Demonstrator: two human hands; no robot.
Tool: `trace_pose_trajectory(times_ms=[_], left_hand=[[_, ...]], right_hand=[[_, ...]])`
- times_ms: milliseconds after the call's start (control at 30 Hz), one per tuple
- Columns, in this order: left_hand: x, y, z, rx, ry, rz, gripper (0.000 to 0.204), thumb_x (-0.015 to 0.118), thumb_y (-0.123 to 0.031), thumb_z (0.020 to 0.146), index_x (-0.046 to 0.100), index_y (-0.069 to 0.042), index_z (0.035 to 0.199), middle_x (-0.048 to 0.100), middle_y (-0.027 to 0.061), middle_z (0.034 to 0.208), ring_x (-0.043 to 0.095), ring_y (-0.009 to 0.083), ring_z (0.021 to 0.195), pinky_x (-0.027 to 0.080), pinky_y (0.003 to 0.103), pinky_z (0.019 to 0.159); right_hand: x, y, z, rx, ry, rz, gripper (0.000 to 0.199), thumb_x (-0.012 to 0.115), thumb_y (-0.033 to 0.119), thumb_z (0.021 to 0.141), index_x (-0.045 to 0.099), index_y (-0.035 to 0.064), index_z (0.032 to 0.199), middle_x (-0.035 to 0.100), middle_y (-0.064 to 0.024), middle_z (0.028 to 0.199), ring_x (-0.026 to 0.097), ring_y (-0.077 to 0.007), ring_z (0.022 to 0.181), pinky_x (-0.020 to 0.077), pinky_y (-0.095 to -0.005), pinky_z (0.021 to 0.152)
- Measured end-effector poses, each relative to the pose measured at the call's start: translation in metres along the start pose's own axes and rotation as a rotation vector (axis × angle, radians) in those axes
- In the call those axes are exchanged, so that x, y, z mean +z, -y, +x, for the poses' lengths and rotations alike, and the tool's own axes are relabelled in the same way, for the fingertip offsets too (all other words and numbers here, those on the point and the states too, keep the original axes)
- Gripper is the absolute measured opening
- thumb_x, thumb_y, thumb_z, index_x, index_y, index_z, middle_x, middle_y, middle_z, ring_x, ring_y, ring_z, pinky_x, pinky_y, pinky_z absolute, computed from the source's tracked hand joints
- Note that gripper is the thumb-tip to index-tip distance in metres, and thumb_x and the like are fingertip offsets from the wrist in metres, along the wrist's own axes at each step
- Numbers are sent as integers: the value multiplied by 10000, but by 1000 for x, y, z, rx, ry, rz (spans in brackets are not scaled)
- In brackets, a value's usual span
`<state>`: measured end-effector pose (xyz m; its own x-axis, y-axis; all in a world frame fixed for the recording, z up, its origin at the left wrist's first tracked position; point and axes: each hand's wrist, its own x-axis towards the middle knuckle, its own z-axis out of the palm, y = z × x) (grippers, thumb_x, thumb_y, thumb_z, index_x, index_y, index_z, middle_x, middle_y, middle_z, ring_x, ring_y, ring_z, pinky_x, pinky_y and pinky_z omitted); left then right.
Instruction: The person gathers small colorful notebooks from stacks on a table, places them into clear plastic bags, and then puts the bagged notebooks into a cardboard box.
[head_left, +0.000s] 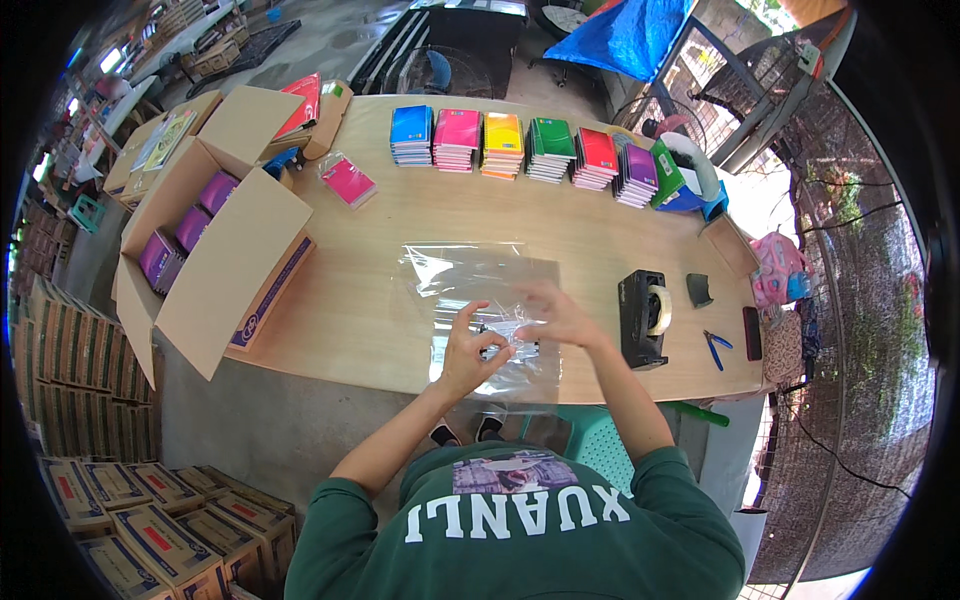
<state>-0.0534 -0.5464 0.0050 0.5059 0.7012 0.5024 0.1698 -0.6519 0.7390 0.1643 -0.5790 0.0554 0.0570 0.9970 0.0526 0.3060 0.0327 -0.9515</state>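
Six stacks (525, 148) beyond the plastic (440, 270), bare table (430, 210) between; over plastic, left hand (468, 355) pinching something unclear, right hand (562, 320) spread.

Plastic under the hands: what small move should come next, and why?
Probably steady the plastic with the left hand and lift one edge with the right hand. Both hands are over it, and its edges seem to overlap, so a single layer may need separating. The right hand is blurred, and I can't tell whether the left hand pinches an edge.
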Motion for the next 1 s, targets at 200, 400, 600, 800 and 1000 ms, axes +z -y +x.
trace_pose_trajectory(times_ms=[200,400,600,800,1000], left_hand=[[17,10,-1,-70,21,-135,272,808,-144,748,621,-28,909,604,206,1131,618,319,1022,506,363,805],[24,18,1,-466,7,-447,631,823,-123,731,455,-42,1237,653,119,1019,634,206,945,496,308,799],[37,11,1,-409,-167,-466,311,781,38,623,725,-23,922,671,67,945,603,167,845,477,297,771],[42,14,1,-374,-120,-434,203,784,58,610,748,-40,785,657,90,865,612,196,881,472,304,772],[30,5,2,-458,-167,-448,172,767,80,634,738,-43,751,605,66,846,613,206,938,455,314,816]], right_hand=[[0,2,1,-9,-216,243,358,794,205,800,714,54,1115,635,-117,1110,607,-220,1025,498,-318,885],[24,-11,-12,65,-84,-44,192,756,32,782,758,74,969,672,-70,917,646,-208,905,500,-334,867],[38,-22,-51,-203,-159,-225,202,747,17,762,769,129,928,676,-26,887,652,-205,972,360,-496,1102],[52,-42,-75,-343,-253,-457,240,738,62,787,744,137,1015,685,-7,952,642,-190,1054,223,-557,1167],[-27,-24,-110,-41,-661,-255,237,758,135,807,726,110,1041,682,-77,1064,633,-238,1057,410,-448,1023]])
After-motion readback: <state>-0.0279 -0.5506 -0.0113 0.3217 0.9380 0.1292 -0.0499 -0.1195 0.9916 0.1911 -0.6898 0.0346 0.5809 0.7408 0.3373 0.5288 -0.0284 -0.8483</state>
